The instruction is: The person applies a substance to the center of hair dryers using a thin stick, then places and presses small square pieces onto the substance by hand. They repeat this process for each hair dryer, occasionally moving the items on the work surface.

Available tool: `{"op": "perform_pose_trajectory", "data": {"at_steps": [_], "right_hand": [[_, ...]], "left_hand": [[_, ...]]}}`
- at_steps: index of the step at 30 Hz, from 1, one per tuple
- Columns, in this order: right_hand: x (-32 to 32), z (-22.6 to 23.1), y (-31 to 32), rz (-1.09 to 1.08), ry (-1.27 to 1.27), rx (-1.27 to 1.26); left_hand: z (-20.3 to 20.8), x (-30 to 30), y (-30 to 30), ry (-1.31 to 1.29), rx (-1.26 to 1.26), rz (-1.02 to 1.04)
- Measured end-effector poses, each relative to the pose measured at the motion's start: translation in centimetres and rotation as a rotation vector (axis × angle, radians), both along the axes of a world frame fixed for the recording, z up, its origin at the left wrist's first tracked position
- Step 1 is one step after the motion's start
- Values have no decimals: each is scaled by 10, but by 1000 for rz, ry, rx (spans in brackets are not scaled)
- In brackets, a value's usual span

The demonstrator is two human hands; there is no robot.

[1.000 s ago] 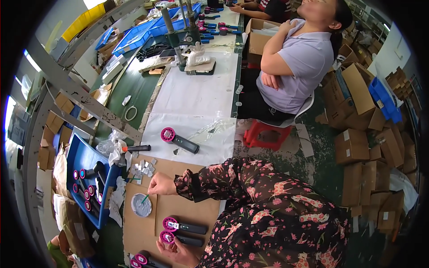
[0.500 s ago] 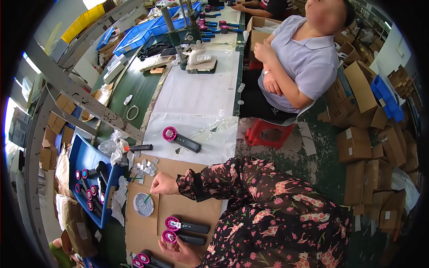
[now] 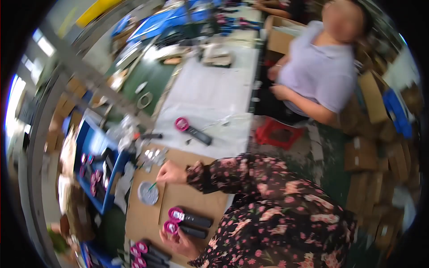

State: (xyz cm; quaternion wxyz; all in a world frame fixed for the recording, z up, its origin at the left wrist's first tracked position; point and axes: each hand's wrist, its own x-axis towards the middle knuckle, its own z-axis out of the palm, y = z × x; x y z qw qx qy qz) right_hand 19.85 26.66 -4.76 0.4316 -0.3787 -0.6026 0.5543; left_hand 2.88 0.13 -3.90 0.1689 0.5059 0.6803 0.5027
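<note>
My right hand (image 3: 172,172) pinches a thin green stick (image 3: 152,186). The stick's lower end is in a round whitish dish (image 3: 148,193) of pale material. Two handheld fans, each with a pink round head and dark handle, lie side by side on the brown cardboard (image 3: 178,196). My left hand (image 3: 181,243) has its fingers against the pink head of the nearer handheld fan (image 3: 193,231); the upper handheld fan (image 3: 192,218) lies untouched beside it. Small silvery squares (image 3: 154,156) are scattered past my right hand. Motion blurs the view.
A blue bin (image 3: 109,196) with several fans stands to the left. Another pink-headed fan (image 3: 196,134) lies on the white sheet (image 3: 219,102). More fans (image 3: 147,254) lie at the lower edge. A person in a pale shirt (image 3: 315,69) sits across at right, by a red stool (image 3: 279,134).
The whole view has shifted, with the table appearing further right. The seated person's forearms have lowered from the chest. My right hand still has the stick in the dish; my left stays at the fan.
</note>
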Motion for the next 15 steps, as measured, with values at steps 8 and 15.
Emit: {"op": "perform_pose_trajectory", "data": {"at_steps": [8, 15], "right_hand": [[21, -12, -4, 64, 107, -128], [38, 28, 1, 41, 28, -344]], "left_hand": [[4, -1, -5, 28, -22, 15], [26, 3, 16, 230, 91, 122]]}}
